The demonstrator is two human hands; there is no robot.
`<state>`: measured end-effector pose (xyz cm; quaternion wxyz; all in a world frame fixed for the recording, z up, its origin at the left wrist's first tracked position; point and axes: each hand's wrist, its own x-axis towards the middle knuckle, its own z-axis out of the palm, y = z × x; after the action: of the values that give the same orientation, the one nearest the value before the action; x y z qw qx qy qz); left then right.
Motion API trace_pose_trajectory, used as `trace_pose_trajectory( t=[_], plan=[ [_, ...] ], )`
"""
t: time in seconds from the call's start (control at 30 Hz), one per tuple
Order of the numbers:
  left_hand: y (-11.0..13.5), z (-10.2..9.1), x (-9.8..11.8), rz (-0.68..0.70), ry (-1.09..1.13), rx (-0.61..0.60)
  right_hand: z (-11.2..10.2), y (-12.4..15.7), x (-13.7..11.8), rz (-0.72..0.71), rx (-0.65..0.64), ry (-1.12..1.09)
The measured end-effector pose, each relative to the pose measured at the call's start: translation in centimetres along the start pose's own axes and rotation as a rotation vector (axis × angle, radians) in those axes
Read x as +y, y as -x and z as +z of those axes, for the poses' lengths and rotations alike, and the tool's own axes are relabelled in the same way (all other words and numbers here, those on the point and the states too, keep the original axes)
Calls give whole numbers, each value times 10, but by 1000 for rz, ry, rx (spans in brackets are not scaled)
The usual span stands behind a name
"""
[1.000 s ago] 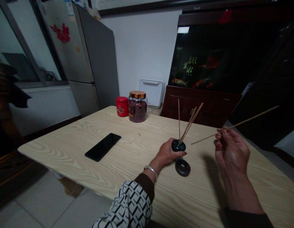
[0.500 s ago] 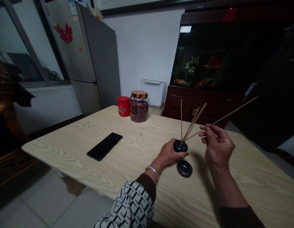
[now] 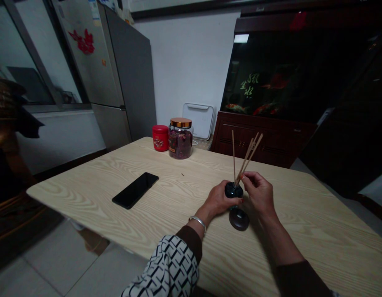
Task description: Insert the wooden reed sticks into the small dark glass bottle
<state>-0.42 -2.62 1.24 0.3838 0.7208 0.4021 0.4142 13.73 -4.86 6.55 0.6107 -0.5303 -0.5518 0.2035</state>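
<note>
From my end I've got the left hand (image 3: 219,198) wrapped round the little dark bottle (image 3: 233,190) on the table (image 3: 178,214), just beyond a dark ring (image 3: 239,225), and the right hand's (image 3: 259,193) fingertips are right at the sticks (image 3: 246,157) poking out, though can't tell if they're actually pinching one.

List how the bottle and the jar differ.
The bottle is dark; the jar is clear with reddish contents. The bottle is open, sticks in its mouth; the jar wears a coppery lid. The left hand grips the bottle; no hand touches the jar. Both look round-bodied.
</note>
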Motion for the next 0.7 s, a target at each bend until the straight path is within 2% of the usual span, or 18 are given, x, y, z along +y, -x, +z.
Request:
trace_pose_trajectory(
  t=[0.2, 0.27, 0.37, 0.43, 0.7],
  plan=[
    [0, 2, -2, 1, 4, 7, -4, 13, 15, -20, -37, 185],
    [-1, 1, -3, 6, 8, -11, -8, 16, 23, -9, -120, 288],
    [-1, -1, -5, 43, 32, -63, -11, 18, 32, 28, -324, 337],
    [-1, -3, -9, 44, 36, -56, -9, 14, 37, 25, -387, 350],
    [-2, -4, -23, -14, 85, 76, 7, -41, 66, 14, -255, 491]
  ],
)
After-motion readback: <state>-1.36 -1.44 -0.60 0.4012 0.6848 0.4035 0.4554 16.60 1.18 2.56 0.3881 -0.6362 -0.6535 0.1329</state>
